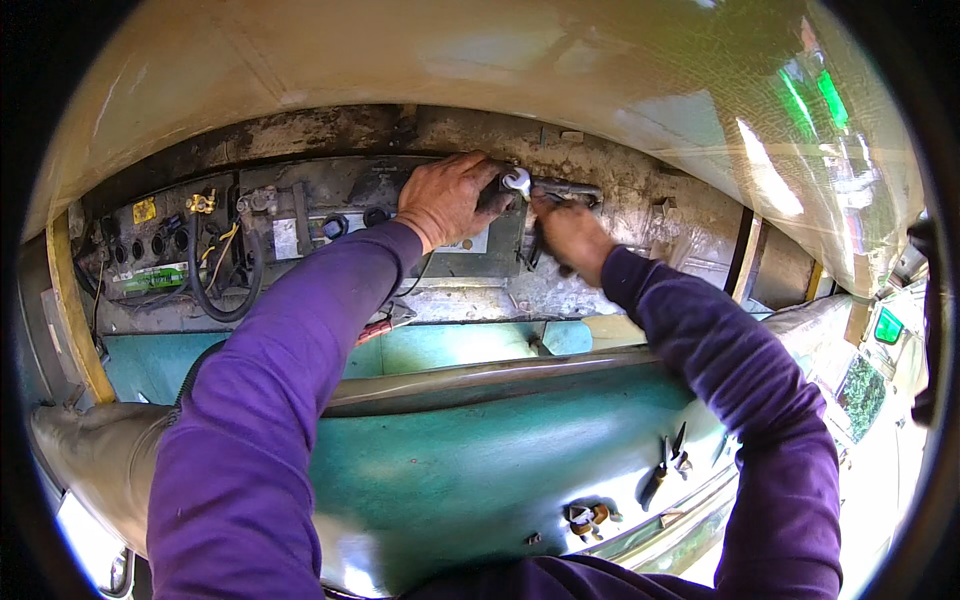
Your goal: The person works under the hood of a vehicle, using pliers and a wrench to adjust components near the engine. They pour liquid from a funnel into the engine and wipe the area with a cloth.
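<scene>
My left hand (448, 200) reaches onto a dark battery (460, 243), its fingers curled at the battery's right end beside the silver head of a wrench (517, 181); what those fingers hold is hidden. My right hand (572, 237) is closed on the wrench just below and right of that head. A dark metal piece (577, 190) lies behind it. Left of my left hand are round black caps (336, 226) on the battery. A second battery (150, 260) with a green label carries a brass terminal (201, 202) and black cables (228, 311).
Overhead is a glossy tan padded panel (430, 55). Below the batteries runs a rail (480, 370) above a teal surface (430, 450) bearing pliers (655, 480) and small brass parts (587, 518). Wooden posts (75, 310) stand at the sides; a red clamp (378, 328) hangs near my left forearm.
</scene>
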{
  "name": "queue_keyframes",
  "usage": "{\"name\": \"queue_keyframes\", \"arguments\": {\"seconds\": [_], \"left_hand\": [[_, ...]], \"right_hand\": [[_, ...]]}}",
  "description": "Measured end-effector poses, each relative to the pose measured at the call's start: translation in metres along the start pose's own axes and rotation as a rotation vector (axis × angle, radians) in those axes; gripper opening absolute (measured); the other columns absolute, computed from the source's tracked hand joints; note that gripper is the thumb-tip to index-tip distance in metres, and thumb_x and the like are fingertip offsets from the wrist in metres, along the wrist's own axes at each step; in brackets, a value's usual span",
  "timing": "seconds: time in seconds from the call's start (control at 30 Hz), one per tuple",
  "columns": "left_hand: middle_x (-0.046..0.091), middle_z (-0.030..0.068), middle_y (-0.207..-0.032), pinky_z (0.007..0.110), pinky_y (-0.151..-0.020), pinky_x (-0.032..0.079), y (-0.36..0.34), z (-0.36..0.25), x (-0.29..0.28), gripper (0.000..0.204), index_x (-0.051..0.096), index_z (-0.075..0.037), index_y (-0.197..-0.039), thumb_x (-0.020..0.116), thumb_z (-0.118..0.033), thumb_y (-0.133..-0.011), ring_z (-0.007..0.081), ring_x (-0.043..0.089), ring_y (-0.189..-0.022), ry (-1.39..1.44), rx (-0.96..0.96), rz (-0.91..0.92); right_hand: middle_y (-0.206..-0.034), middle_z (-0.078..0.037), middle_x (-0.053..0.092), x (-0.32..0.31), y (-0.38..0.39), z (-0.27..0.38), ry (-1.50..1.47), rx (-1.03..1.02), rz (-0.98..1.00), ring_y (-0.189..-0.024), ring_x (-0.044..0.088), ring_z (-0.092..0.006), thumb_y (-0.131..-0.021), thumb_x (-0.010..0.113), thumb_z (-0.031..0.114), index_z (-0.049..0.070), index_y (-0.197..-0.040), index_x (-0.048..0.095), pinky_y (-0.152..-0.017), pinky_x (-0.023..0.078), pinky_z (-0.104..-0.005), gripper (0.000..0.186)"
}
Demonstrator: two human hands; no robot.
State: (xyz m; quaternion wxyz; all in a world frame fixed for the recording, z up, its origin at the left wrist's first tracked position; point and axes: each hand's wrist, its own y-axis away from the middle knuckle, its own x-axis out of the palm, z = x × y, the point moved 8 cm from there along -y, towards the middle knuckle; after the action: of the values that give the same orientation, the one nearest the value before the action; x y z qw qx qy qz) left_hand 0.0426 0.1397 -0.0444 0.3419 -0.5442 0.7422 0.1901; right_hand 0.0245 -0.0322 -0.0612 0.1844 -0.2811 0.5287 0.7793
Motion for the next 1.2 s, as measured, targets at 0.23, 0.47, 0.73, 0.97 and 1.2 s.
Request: {"name": "queue_keyframes", "arguments": {"seconds": [0.23,0.47,0.73,0.97,1.2], "left_hand": [[0.07,0.0115,-0.112,0.044,-0.078,0.059,-0.001,0.001,-0.001,0.04,0.07,-0.012,-0.112,0.061,-0.046,-0.094,0.0318,0.07,-0.094,-0.012,-0.026,0.031],[0.07,0.0128,-0.112,0.043,-0.079,0.059,-0.001,0.001,0.001,0.045,0.071,-0.009,-0.111,0.06,-0.05,-0.095,0.0322,0.07,-0.094,-0.019,-0.031,0.044],[0.07,0.0109,-0.114,0.042,-0.078,0.059,-0.002,0.001,0.0,0.044,0.071,-0.012,-0.112,0.06,-0.051,-0.094,0.0308,0.071,-0.095,-0.029,-0.03,0.029],[0.07,0.0096,-0.118,0.042,-0.079,0.059,-0.002,0.004,0.004,0.045,0.071,-0.013,-0.114,0.06,-0.052,-0.094,0.0302,0.071,-0.097,-0.056,-0.063,0.065],[0.069,0.0115,-0.113,0.044,-0.083,0.057,0.0,0.002,-0.001,0.044,0.068,-0.013,-0.118,0.065,-0.048,-0.09,0.0321,0.069,-0.099,-0.002,-0.021,0.037]], "right_hand": [[-0.102,-0.031,0.069,-0.063,-0.012,0.016,0.204,0.023,-0.004,-0.101,0.066,-0.048,-0.103,0.043,0.053,-0.005,-0.107,0.069,-0.093,0.053,-0.05,0.064],[-0.093,-0.03,0.07,-0.102,-0.011,0.018,0.378,0.107,-0.103,-0.095,0.069,-0.0432,-0.094,0.055,0.065,-0.006,-0.094,0.073,-0.087,0.055,-0.049,0.073],[-0.089,-0.028,0.071,-0.103,-0.017,0.021,0.423,0.016,-0.069,-0.091,0.069,-0.0421,-0.097,0.051,0.064,-0.004,-0.089,0.074,-0.088,0.054,-0.0482,0.072],[-0.09,-0.026,0.072,-0.102,-0.013,0.023,0.433,0.006,-0.138,-0.092,0.07,-0.042,-0.099,0.046,0.063,-0.001,-0.092,0.074,-0.087,0.055,-0.0491,0.07],[-0.095,-0.028,0.071,-0.077,0.006,0.016,0.31,0.291,-0.046,-0.096,0.07,-0.0446,-0.102,0.042,0.056,-0.001,-0.094,0.074,-0.088,0.055,-0.0521,0.066]]}}
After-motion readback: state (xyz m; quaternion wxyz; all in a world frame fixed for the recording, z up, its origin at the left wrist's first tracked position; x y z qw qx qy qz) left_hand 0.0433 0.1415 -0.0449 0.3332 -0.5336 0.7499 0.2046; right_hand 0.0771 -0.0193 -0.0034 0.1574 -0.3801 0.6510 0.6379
